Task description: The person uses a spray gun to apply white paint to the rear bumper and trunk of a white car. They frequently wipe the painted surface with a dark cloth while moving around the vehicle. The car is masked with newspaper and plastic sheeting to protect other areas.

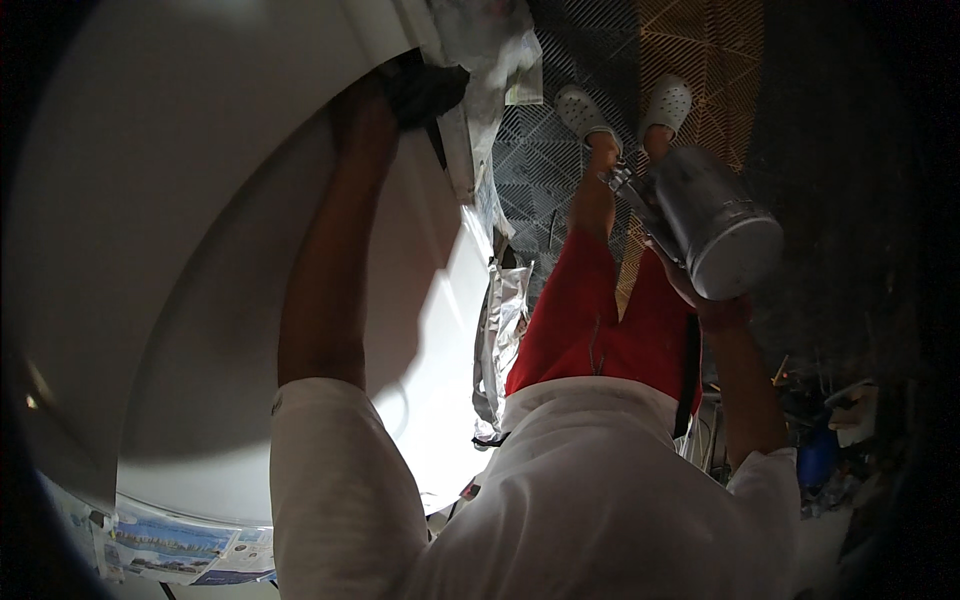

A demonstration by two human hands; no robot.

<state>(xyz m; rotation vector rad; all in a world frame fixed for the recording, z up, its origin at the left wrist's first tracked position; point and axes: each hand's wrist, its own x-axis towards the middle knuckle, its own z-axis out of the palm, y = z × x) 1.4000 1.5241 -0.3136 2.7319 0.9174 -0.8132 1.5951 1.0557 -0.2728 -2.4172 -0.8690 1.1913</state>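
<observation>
My left hand (364,112) reaches forward to the far edge of a large white curved panel (240,260). A black, crumpled cloth-like thing (428,92) is at its fingers, against the panel's edge; the fingers themselves are lost in shadow. In my right hand (684,284), out to the right of my legs, is a spray gun with a grey metal cup (712,215). The cup's round end tips toward me, and the gun's metal fittings point to the far left. Most of the right fingers are hidden behind the cup.
Masking paper and plastic (510,295) hang along the panel's right edge. Newspaper sheets (190,545) lie under its near left rim. Ribbed floor tiles (700,50), dark and tan, are beneath my white clogs (668,103). Cluttered items with a blue container (818,455) stand at the right.
</observation>
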